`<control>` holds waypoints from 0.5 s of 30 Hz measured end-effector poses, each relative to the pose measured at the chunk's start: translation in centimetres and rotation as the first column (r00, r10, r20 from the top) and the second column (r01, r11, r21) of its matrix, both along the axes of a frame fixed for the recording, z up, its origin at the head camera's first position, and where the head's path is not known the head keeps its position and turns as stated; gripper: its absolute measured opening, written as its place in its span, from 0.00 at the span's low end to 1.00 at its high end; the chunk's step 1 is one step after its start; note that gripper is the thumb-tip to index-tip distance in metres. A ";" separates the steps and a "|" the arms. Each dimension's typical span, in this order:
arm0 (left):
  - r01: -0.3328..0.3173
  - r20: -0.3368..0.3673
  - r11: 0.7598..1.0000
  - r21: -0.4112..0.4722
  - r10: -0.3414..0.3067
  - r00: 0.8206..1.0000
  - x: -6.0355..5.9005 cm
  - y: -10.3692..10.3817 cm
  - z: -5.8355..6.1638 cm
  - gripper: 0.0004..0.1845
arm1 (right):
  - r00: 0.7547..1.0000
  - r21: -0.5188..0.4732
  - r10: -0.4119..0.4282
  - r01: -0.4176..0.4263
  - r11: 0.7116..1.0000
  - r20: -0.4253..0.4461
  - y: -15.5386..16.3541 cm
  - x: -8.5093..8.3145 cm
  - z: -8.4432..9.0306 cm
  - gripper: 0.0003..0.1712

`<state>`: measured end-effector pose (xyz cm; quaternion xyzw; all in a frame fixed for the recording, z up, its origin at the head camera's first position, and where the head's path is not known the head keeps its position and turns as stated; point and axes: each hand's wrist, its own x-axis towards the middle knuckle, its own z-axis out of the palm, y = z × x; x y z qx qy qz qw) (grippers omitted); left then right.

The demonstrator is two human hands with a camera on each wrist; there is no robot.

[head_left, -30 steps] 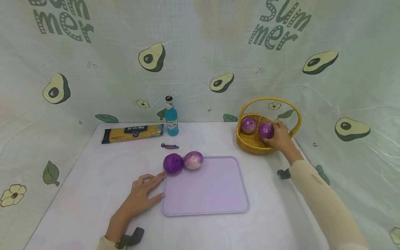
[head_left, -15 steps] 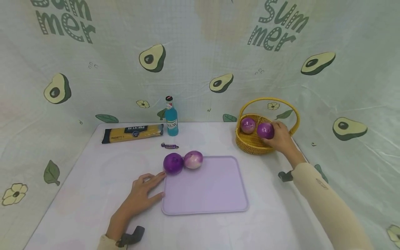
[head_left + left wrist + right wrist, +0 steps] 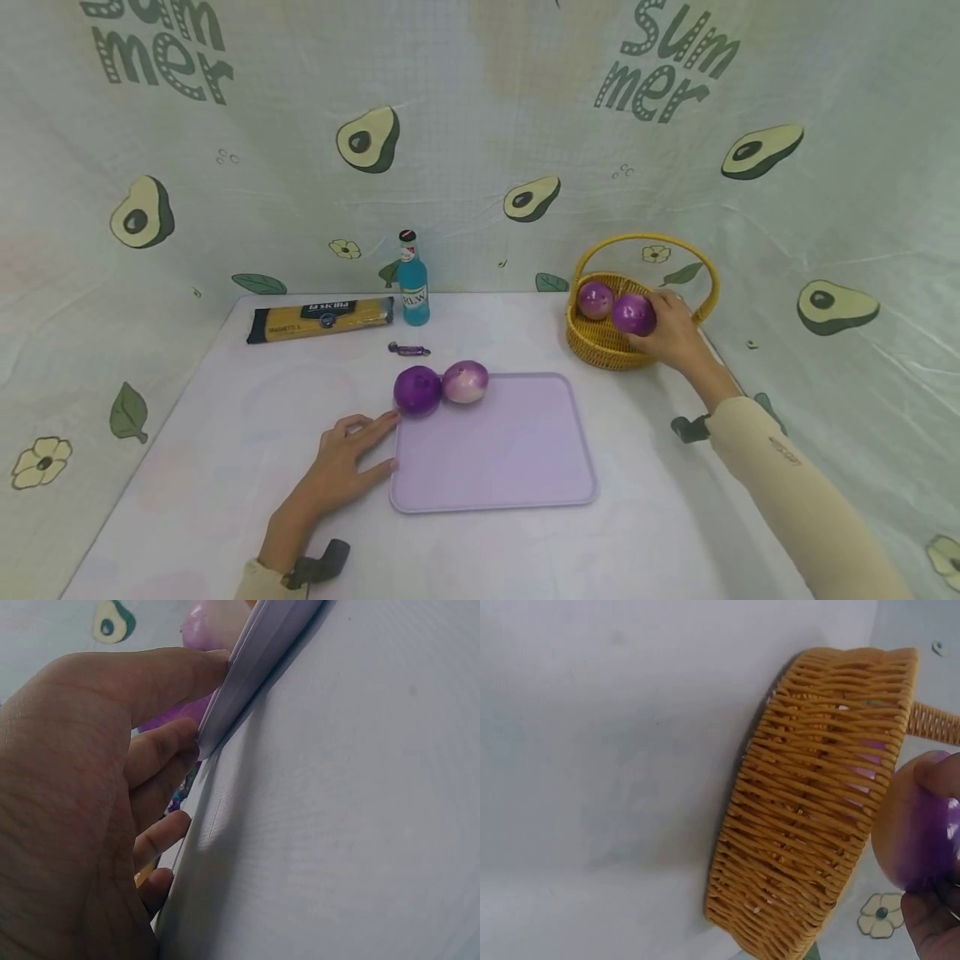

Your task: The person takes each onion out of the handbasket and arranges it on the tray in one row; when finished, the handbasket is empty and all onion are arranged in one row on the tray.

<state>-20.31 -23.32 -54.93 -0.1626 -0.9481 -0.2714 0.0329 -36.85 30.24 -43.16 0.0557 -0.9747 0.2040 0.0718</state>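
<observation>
My right hand (image 3: 670,329) holds a purple onion (image 3: 633,315) at the rim of the yellow wicker basket (image 3: 611,358). In the right wrist view, thumb and fingers grip this onion (image 3: 915,832) just above the basket's edge (image 3: 810,802). Another purple onion (image 3: 596,300) lies inside the basket. My left hand (image 3: 341,467) rests at the left edge of the lilac tray (image 3: 495,450), fingers mostly extended; in the left wrist view its fingertips touch the tray's rim (image 3: 232,690). A dark purple onion (image 3: 417,392) and a paler onion (image 3: 465,382) sit side by side at the tray's back left corner.
Behind the tray lies a small purple wrapped candy (image 3: 409,350). Farther back are a spaghetti pack (image 3: 322,320) and an upright blue bottle (image 3: 414,292). An avocado-print cloth (image 3: 450,125) hangs behind the table; the basket's tall handle (image 3: 645,237) arches over it.
The onion in my right hand has shifted very slightly left over the basket. My left hand stays at the tray's edge, and the head view has drifted a little.
</observation>
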 end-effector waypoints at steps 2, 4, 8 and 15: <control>0.000 0.005 1.000 0.002 0.000 1.000 0.0 0.0 0.0 0.37 | 1.000 0.000 0.006 -0.006 1.000 -0.005 -0.2 0.2 0.2 0.50; 0.001 0.011 1.000 0.000 -0.001 1.000 0.0 0.0 0.0 0.37 | 1.000 -0.001 0.017 -0.017 1.000 -0.014 -0.4 0.4 0.4 0.50; 0.001 0.019 1.000 0.003 -0.001 1.000 0.1 0.0 0.1 0.37 | 0.999 -0.004 0.042 -0.042 0.999 -0.030 -0.8 0.9 0.6 0.50; -0.002 0.026 1.000 0.001 0.002 1.000 0.1 0.0 0.3 0.37 | 0.997 0.004 0.071 -0.071 0.997 -0.041 -1.3 1.7 1.0 0.50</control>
